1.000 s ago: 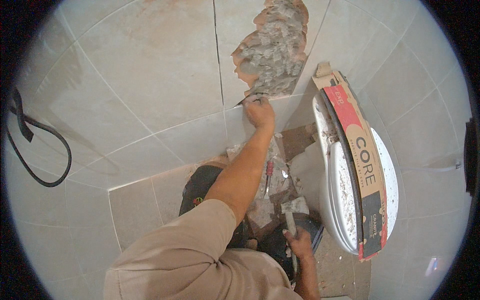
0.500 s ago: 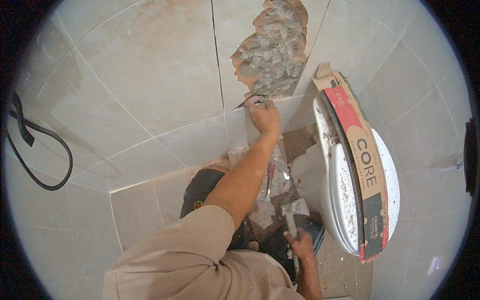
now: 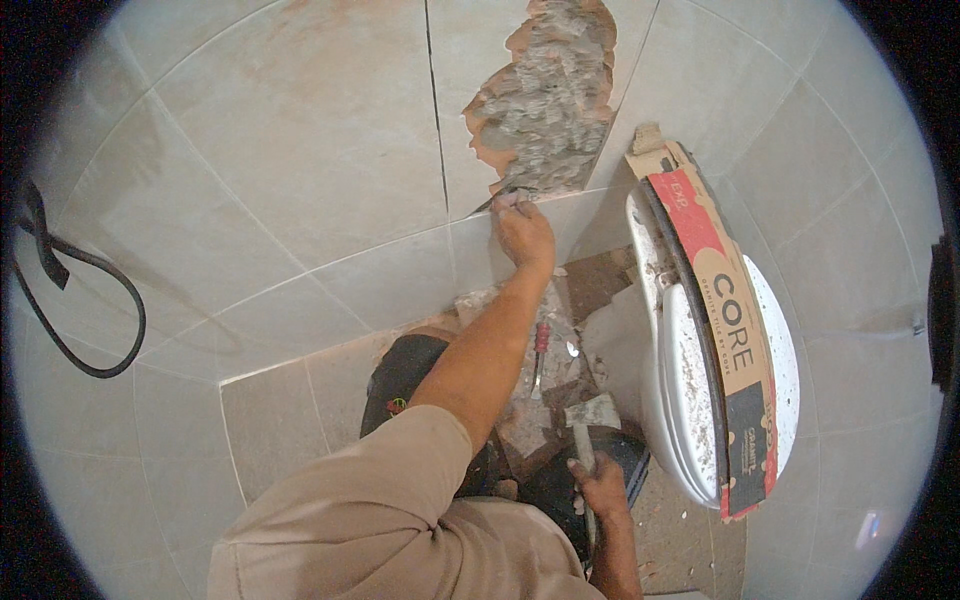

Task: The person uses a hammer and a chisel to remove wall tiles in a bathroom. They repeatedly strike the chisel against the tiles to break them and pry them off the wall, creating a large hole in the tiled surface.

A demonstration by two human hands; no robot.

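Note:
My left hand (image 3: 524, 236) reaches up to the tiled wall. Its fingers are closed at the lower tip of a rough, bare grey patch (image 3: 550, 110) where the tile face has broken away. Whatever they pinch is too small and hidden to name. Low on the right, my right hand (image 3: 603, 487) is wrapped round the handle of a hammer (image 3: 592, 412) with a wide, dusty, pale head. A red-handled screwdriver (image 3: 541, 345) lies on the debris between my arms. Jagged orange-brown tile edges border the grey patch.
A white toilet (image 3: 672, 400) stands to the right, dusted with grit, with a long cardboard carton piece (image 3: 720, 300) lying along it. Broken tile pieces (image 3: 612, 335) cover the floor beside it. A black cable (image 3: 140, 315) loops at the left wall. Dark joints run between the wall tiles.
My left fingers have shifted slightly at the patch's lower edge, the hand turning a little. The right hand and hammer have stayed nearly in place.

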